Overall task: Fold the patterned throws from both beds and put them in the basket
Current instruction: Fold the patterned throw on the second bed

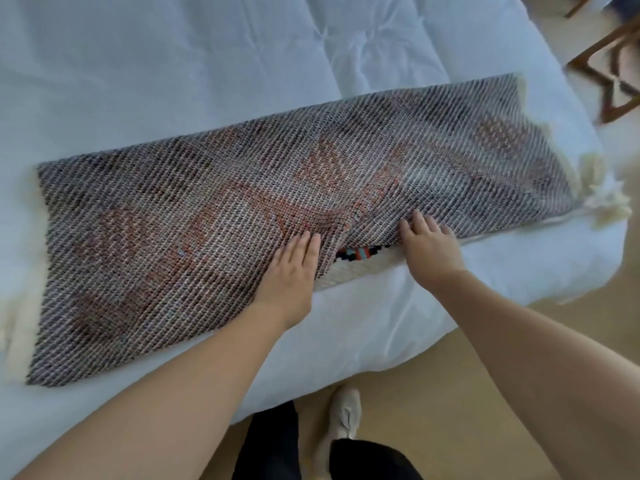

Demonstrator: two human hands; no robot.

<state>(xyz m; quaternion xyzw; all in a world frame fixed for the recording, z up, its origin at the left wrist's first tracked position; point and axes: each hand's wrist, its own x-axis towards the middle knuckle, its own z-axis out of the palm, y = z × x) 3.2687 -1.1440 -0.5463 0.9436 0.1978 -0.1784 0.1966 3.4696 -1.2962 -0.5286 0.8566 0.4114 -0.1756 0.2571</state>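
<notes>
Across the white bed (207, 64) the patterned throw (214, 216) lies folded once lengthwise, left hand (289, 275) and right hand (429, 249) pressing flat, fingers extended and gripping nothing; further folds and the unseen basket probably remain.

The single head-worn wide-angle view looks steeply down and forward from close above the bed (173, 64), taking in both forearms reaching from the bottom edge, the person's own legs and shoe (344, 410) directly below, and wooden furniture (609, 74) at the upper right.
</notes>
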